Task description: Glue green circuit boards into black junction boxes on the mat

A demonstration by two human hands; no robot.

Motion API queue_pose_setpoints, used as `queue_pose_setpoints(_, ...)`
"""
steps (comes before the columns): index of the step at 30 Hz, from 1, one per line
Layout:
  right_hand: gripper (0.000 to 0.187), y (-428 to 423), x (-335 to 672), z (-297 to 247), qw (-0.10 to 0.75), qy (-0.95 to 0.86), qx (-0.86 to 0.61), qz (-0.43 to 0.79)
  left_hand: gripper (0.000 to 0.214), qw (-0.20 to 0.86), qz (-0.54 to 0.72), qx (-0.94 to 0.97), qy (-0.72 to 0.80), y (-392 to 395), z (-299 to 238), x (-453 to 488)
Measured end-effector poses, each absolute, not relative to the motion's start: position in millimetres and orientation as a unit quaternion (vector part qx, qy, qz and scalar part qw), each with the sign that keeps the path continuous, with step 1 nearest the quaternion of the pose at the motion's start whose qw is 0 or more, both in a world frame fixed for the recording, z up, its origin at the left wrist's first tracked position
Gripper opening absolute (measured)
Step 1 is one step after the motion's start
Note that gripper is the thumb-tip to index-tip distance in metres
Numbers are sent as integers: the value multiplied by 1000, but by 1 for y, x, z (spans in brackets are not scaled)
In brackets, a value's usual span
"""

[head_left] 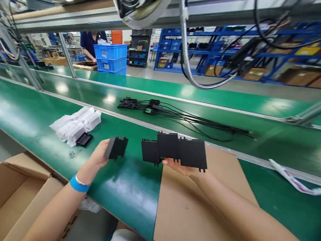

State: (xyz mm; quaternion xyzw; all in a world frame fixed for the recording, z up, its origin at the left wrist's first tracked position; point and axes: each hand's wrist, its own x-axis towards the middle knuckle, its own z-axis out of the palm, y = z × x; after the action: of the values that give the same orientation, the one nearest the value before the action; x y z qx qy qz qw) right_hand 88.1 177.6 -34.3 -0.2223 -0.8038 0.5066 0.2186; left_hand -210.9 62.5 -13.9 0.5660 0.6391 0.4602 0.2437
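Note:
My left hand [101, 154] is closed on a black finned part [116, 147], with ridges along its near side and small tabs at its edges. It is held above the green bench. To the right, my right hand [180, 167] grips several flat black plastic panels [171, 149] from below; they overlap in a row, with small hooked tabs on their edges. A gap separates the two hands' parts. Left of my left hand, another black part [84, 139] lies beside white wrapped pieces [77, 124]. My right forearm passes over a cardboard sheet [188, 213].
A bundle of black cables [161, 109] lies behind the metal rail. An open cardboard box [10, 197] stands at the near left. A white strip [296, 179] lies at right. A flexible metal hose [187, 59] hangs overhead. A person [91, 43] stands beyond, near blue crates [111, 58].

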Motion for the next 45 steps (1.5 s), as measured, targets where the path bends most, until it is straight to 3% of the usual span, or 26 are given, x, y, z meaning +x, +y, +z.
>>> queue_pose_setpoints(8,27,116,230,18,218,-796,-294,481,40,371,418,660,502,136,1,-78)
queue_pose_setpoints(14,7,58,255,-11,100,-907,-356,201,15,286,313,769,480,192,-8,44)
queue_pose_setpoints(17,8,49,254,-38,109,-911,-370,144,12,239,274,798,481,195,-27,76)
queue_pose_setpoints(21,11,53,261,-51,154,-904,-364,162,10,210,247,817,477,195,-45,75)
queue_pose_setpoints(32,18,59,258,-46,162,-895,-367,193,8,227,261,825,448,203,-55,63)
queue_pose_setpoints(37,30,68,254,-44,183,-904,-362,136,7,226,272,838,415,206,-48,59)
queue_pose_setpoints(45,46,71,230,-37,196,-894,-401,32,24,234,290,842,390,244,-52,50)
